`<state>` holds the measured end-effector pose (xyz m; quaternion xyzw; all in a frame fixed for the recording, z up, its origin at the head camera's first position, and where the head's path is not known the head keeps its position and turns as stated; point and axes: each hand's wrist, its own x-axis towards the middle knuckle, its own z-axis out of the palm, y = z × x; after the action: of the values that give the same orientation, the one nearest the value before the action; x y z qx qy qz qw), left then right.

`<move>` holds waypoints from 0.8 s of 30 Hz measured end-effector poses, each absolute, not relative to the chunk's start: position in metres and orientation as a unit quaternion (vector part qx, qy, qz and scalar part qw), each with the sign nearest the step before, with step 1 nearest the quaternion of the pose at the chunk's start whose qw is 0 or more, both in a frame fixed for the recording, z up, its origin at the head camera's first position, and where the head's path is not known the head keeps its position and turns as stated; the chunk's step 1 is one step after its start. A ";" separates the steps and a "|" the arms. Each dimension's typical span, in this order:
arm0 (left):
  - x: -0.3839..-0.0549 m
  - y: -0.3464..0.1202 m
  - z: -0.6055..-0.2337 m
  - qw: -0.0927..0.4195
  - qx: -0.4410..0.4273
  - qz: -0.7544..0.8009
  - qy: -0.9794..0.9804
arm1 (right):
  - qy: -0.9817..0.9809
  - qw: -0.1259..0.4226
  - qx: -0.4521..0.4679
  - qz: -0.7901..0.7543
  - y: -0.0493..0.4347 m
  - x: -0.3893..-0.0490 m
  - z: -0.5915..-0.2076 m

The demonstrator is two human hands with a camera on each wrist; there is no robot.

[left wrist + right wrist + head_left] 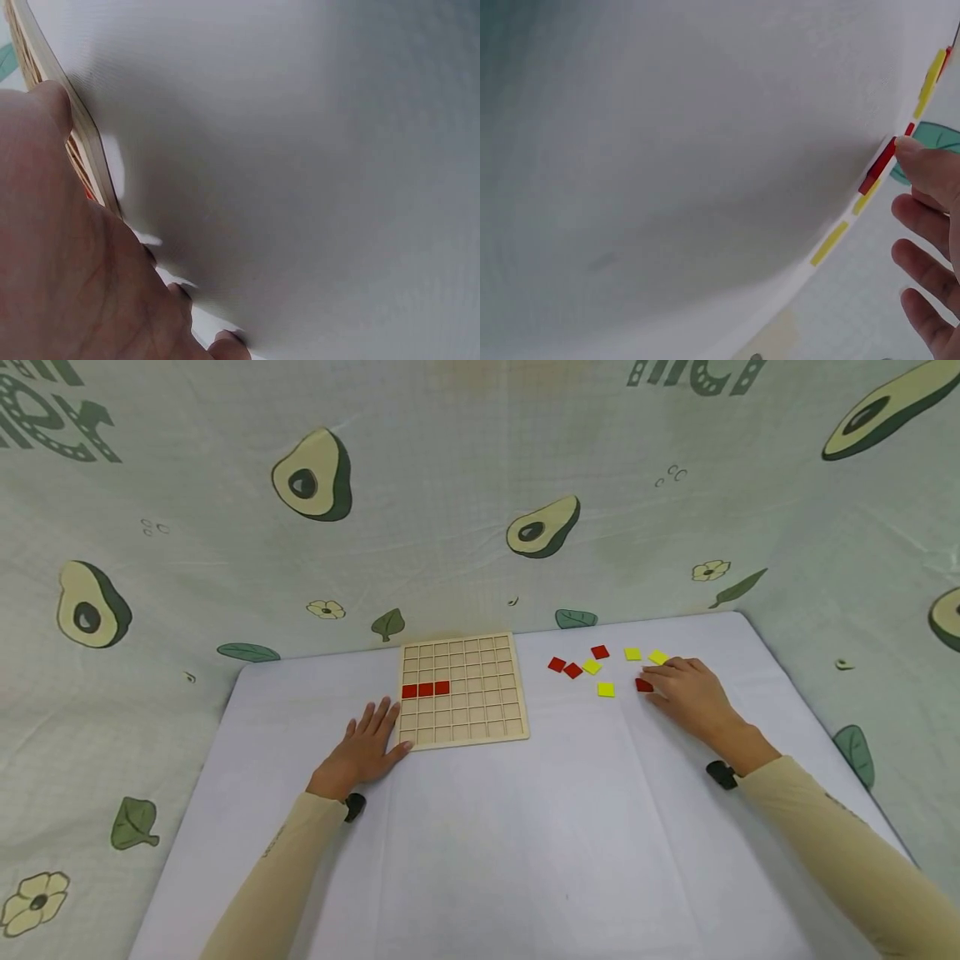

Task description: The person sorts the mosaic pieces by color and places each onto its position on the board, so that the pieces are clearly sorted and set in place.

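- Board [483, 714]: wooden grid on the desk [487, 860], upper-middle part of head view. All o'clock pos. below are as seen in head view.
- Done, as far as I see: three red tiles [426, 689] sit side by side in one row, at 9 o'clock of board centre, starting from its edge. The other cells hold no tile, so in my judgement the filling is at an early stage.
- Left, approx.: eight tiles are visible off the board, between 2 and 3 o'clock from it, incl. four yellow tiles [606, 690]. Three loose red tiles [573, 671] are on the side nearer to the board. No yellow is in the grid.
- Near red tile [643, 685]: the fourth loose red one, at fingertips of R hand [693, 697], which is at 3 o'clock from the board. R hand touches it, but I cannot tell if it is a real pinch or only contact. Two yellow pcs lie close behind, at approx. 11 and 1 o'clock from it.
- L hand [363, 752]: at 8 o'clock of the board, fingers straight & spread, grips nothing; thumb rests on board corner betw. 7 and 8 o'clock.
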<state>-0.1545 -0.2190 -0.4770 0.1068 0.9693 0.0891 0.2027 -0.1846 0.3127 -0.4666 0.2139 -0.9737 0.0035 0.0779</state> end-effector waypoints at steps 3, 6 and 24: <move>-0.154 -0.218 -0.475 0.201 0.108 0.095 0.969 | -0.975 0.069 0.209 0.001 0.313 -0.186 -0.466; -0.153 -0.219 -0.472 0.199 0.113 0.107 0.968 | -0.977 0.060 0.207 0.002 0.314 -0.188 -0.467; -0.152 -0.219 -0.472 0.197 0.116 0.105 0.968 | -0.975 0.040 0.215 0.049 0.317 -0.193 -0.469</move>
<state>-0.1519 -0.2190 -0.4721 0.1159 0.9679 0.1053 0.1968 -0.1931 0.3167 -0.4685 0.2145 -0.9747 0.0489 0.0399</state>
